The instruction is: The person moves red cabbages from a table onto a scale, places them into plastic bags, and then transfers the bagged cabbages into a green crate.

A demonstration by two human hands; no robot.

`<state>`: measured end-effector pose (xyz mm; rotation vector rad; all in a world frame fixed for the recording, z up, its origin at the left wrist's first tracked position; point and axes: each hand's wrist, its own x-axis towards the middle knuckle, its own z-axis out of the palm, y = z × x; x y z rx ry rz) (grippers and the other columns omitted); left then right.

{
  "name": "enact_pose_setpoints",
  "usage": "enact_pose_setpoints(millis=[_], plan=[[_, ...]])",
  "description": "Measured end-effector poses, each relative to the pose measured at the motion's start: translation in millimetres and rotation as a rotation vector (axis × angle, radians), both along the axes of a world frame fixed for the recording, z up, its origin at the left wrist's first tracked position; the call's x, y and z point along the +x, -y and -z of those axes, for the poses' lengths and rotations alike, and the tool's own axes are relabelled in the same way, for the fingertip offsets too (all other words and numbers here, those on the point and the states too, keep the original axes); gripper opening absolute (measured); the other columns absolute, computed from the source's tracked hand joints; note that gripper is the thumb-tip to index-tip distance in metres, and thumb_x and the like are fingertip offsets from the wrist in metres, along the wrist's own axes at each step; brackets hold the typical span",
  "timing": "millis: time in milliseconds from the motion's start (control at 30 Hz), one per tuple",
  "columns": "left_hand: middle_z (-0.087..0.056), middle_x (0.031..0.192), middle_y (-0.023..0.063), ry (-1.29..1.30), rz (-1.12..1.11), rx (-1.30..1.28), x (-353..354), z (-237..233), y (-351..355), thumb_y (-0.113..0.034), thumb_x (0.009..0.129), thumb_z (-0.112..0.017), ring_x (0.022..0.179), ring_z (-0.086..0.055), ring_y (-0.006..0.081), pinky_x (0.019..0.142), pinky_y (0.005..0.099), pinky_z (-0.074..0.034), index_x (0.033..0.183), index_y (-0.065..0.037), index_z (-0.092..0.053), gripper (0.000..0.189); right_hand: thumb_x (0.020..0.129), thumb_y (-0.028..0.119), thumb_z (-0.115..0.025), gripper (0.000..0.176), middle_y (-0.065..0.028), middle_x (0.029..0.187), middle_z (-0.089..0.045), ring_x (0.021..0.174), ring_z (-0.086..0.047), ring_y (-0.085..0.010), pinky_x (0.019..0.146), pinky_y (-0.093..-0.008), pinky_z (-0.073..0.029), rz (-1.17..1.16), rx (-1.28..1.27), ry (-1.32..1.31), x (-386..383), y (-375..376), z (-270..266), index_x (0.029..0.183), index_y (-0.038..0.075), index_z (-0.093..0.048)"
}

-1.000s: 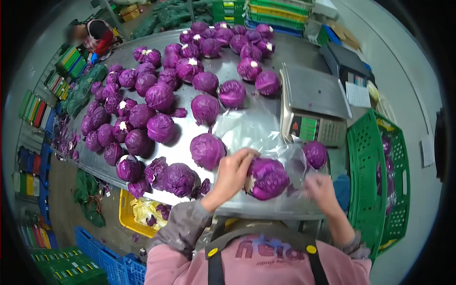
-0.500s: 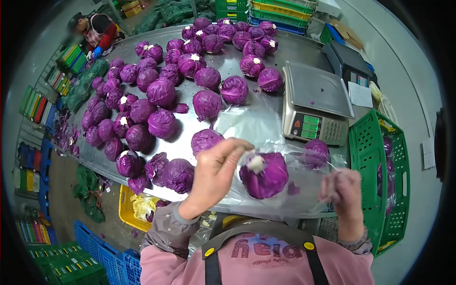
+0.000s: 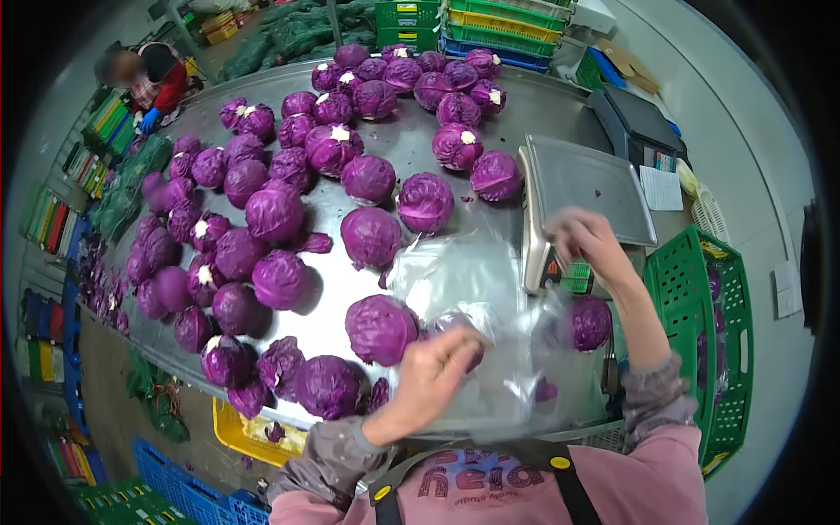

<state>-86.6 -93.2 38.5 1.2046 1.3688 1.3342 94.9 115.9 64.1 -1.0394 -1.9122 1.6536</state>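
Observation:
My left hand is closed in a pinch on clear plastic film at the front of the metal table. Just behind its fingers, a red cabbage sits mostly hidden by the hand and film. My right hand is raised beside the scale's display, blurred, its fingers curled at the upper end of the smeared film. Left of the wrapped cabbage lies a bare red cabbage. Another cabbage rests below my right forearm. Flat clear plastic sheets lie behind the wrapped cabbage.
Many red cabbages cover the left and back of the metal table. A scale stands at the right, beside a green crate holding cabbages. A dark-handled tool lies near the right edge. Another person works at the far left.
My right hand has swung up and away toward the scale, the film smearing below it. My left hand has moved slightly down and now covers much of the cabbage. The view has shifted slightly.

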Motion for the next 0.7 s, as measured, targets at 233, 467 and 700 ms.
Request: enact_pose_setpoints(millis=[233,467,700], plan=[[-0.042,0.050,-0.0049,0.163,0.126,-0.169,-12,-1,-7,-0.009,0.088,-0.046,0.044,-0.036,0.0015,0.041,0.0187,-0.027,0.094,0.001,-0.059,0.018,0.055,0.033,-0.076,0.088,-0.0239,0.122,-0.042,0.106,-0.048,-0.0377,0.091,-0.0421,-0.038,-0.147,1.214,0.783,-95,-155,101,0.129,0.011,-0.034],[-0.041,0.052,-0.0055,0.271,0.104,-0.164,-19,4,-14,-0.009,0.089,-0.045,0.044,-0.034,0.0003,0.041,0.0178,-0.025,0.093,0.003,-0.059,0.018,0.048,0.036,-0.078,0.094,-0.0229,0.113,-0.047,0.099,-0.052,-0.0391,0.085,-0.0430,-0.043,-0.369,0.913,1.046,-113,-184,111,0.128,0.014,-0.034],[-0.041,0.051,-0.0056,0.278,0.099,-0.194,-10,6,-13,-0.011,0.090,-0.046,0.043,-0.032,0.0001,0.041,0.0174,-0.024,0.092,0.003,-0.058,0.018,0.053,0.034,-0.075,0.077,-0.0206,0.104,-0.056,0.096,-0.056,-0.0304,0.086,-0.0359,-0.043,-0.166,0.559,0.348,-79,-148,72,0.118,0.004,-0.044]])
